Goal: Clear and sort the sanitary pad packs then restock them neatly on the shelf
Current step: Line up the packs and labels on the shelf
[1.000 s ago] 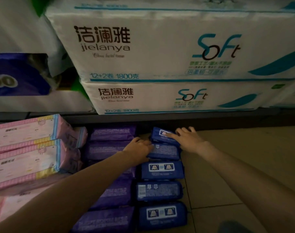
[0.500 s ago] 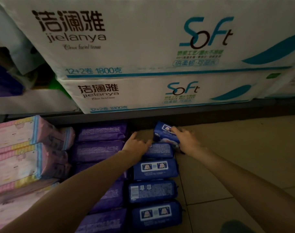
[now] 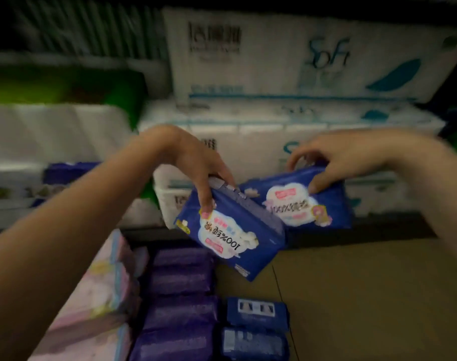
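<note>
**Two blue packs lifted up off the floor**

Both hands have come up from the floor rows, and each one now holds a blue pack in the air. The left hand (image 3: pixel 196 162) pinches the top edge of one blue pack (image 3: pixel 230 238), which hangs tilted with its white label upside down. The right hand (image 3: pixel 334 160) grips the second blue pack (image 3: pixel 297 204) from above, fingers curled over it. The two packs touch in the middle. Below, purple packs (image 3: pixel 180 282) lie in a row on the floor (image 3: pixel 365 295), with pink packs (image 3: pixel 102 295) to their left and two dark blue packs (image 3: pixel 256 327) to their right. White tissue bundles (image 3: pixel 287 61) sit blurry on the shelf behind.
</note>
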Action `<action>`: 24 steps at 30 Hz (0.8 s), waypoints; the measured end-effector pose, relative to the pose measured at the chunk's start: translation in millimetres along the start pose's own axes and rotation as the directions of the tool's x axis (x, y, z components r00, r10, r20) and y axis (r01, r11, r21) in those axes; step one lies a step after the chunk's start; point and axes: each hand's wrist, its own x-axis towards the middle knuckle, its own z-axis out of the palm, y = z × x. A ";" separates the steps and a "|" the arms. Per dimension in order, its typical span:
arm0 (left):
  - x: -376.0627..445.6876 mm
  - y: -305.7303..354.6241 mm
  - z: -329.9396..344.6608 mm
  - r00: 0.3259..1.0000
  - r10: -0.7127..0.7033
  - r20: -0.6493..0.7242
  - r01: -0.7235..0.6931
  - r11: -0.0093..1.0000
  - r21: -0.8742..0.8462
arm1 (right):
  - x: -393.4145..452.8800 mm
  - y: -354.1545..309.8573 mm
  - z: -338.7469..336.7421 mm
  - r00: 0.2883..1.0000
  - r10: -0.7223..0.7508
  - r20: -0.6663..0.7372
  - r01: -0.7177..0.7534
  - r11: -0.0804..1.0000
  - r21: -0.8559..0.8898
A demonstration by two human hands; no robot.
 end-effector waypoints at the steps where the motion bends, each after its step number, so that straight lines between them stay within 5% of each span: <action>1: -33.3 4.6 -16.1 0.997 0.001 -0.071 -0.002 1.000 -0.021 | -17.5 -11.2 -30.0 0.995 -0.034 -0.089 0.033 0.999 -0.004; 5: -167.7 22.0 -62.4 0.915 0.031 -0.402 -0.071 0.994 -0.085 | -78.6 -60.3 -129.4 0.836 -0.166 -0.522 0.159 0.986 -0.060; 9: -257.8 37.7 -85.3 0.673 0.020 -0.739 -0.168 0.977 -0.127 | -92.2 -98.0 -183.0 0.568 -0.237 -0.788 0.363 0.931 -0.018; 13: -311.8 37.7 -98.6 0.492 -0.004 -0.870 -0.246 0.959 -0.143 | -65.0 -130.0 -224.6 0.359 -0.182 -0.915 0.334 0.941 -0.056; 16: -331.6 27.8 -109.3 0.370 -0.036 -0.928 -0.246 0.960 -0.135 | -17.1 -144.9 -246.2 0.378 -0.161 -0.912 0.215 0.973 -0.082; 21: -326.1 -5.4 -131.1 0.097 -0.188 -0.977 -0.352 0.912 -0.210 | 51.7 -147.1 -261.2 0.570 -0.115 -0.813 0.023 0.992 -0.124; 24: -313.8 -18.4 -143.8 0.054 -0.266 -0.962 -0.414 0.871 -0.264 | 72.2 -138.6 -266.7 0.687 -0.088 -0.722 -0.134 0.961 -0.244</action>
